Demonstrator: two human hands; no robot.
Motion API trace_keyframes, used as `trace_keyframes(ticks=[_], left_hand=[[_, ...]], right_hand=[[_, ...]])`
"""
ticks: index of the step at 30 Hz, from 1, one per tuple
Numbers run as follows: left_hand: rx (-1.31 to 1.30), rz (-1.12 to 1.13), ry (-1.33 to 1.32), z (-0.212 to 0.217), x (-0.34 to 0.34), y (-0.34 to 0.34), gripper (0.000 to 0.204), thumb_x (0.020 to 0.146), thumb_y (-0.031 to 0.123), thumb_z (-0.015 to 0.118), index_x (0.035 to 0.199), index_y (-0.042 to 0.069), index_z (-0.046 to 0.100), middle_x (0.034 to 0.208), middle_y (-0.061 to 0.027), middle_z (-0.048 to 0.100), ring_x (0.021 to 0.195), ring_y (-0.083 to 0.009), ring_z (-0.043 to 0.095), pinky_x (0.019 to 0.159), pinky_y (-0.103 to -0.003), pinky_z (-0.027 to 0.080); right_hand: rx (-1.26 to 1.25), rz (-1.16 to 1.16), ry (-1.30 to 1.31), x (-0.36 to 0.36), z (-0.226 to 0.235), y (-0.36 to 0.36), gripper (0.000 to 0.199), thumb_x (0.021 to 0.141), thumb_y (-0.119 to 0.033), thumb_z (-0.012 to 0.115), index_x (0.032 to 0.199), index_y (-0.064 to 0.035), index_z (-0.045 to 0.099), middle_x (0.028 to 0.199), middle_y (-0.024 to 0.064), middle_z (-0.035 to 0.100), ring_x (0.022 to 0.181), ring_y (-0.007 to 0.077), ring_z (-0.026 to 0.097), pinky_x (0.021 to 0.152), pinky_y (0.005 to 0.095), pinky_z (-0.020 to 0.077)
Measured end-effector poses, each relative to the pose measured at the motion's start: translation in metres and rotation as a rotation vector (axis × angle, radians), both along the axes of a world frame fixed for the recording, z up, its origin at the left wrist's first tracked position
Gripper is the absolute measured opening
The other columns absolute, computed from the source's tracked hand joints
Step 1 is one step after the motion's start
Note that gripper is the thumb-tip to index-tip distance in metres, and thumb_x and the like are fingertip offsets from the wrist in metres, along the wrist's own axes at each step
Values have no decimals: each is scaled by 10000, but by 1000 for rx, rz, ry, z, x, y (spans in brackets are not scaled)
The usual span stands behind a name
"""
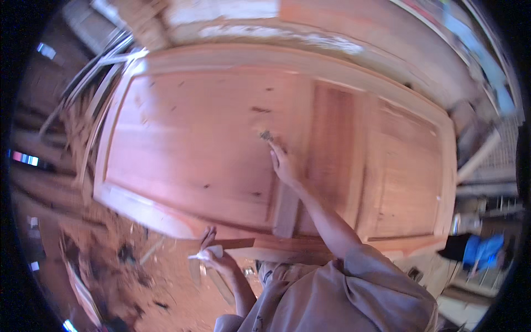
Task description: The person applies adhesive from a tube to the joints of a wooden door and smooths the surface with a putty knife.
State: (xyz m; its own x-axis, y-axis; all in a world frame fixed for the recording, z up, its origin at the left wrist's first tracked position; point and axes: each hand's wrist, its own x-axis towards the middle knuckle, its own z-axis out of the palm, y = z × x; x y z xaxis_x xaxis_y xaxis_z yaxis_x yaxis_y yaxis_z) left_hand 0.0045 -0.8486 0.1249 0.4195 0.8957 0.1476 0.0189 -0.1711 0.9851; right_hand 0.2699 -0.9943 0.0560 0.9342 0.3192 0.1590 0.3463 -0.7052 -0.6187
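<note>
A large reddish wooden door (221, 144) lies flat across the middle of the frame, its panels framed by raised rails, with dark knots scattered over the left panel. The right hand (283, 166) reaches up from the lower centre onto the door, fingers stretched out towards a small dark greyish patch (266, 135) at the edge of the left panel; the fingertips are just at that patch, though blur hides whether anything is pinched between them. The left hand (213, 254) hangs at the lower centre-left, just off the door's near edge, curled around a small whitish object (207, 253) whose kind cannot be told. A light grey sleeve (381, 282) fills the lower right.

Below the door at the lower left, the reddish floor (138, 276) is strewn with wood shavings and scraps. Thin wooden strips (94, 83) lean in a bundle at the upper left. At the right edge sits a blue and black shape (478, 249), too blurred to identify. A pale plank (478, 155) stands slantwise above it at the right.
</note>
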Motion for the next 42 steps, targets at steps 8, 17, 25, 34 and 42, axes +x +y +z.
trace_keyframes(ticks=[8, 17, 25, 34, 42], left_hand=[[-33, -204, -132, 19, 23, -123, 634, 981, 515, 387, 1015, -81, 600, 1136, -250, 606, 1103, -350, 598, 1025, -500, 447], [-189, -183, -175, 7, 5, -335, 617, 987, 521, 375, 1060, -45, 610, 1239, -217, 547, 1096, -329, 592, 989, -459, 483], [-153, -228, -192, 22, 28, -409, 588, 996, 498, 363, 1087, -32, 601, 1249, -207, 545, 1093, -328, 598, 999, -467, 478], [-64, -244, -113, 20, 45, -423, 541, 1000, 473, 356, 1142, 0, 577, 1317, -220, 533, 1100, -324, 603, 978, -446, 472], [-71, -316, -94, 15, 78, -434, 570, 1001, 495, 339, 1099, -2, 599, 1265, -204, 542, 1103, -322, 595, 1014, -474, 449]], right_hand=[[108, -295, -119, -8, 16, -258, 311, 956, -174, 512, 1256, -134, 583, 874, 236, 622, 727, 413, 628, 657, 487, 518], [-18, -523, -60, -6, 26, -545, 298, 945, -188, 495, 1227, -123, 566, 900, 270, 602, 746, 444, 626, 699, 523, 527], [-144, -597, -1, 98, 1, -719, 298, 925, -196, 504, 1192, -93, 586, 956, 276, 643, 833, 415, 646, 720, 517, 526], [-465, -377, 233, 217, 11, -808, 218, 870, -194, 553, 932, -7, 646, 822, 218, 667, 788, 324, 644, 708, 414, 502], [-557, -283, 551, 261, 95, -816, 276, 888, -260, 517, 752, -36, 601, 582, 111, 566, 447, 189, 535, 408, 374, 424]])
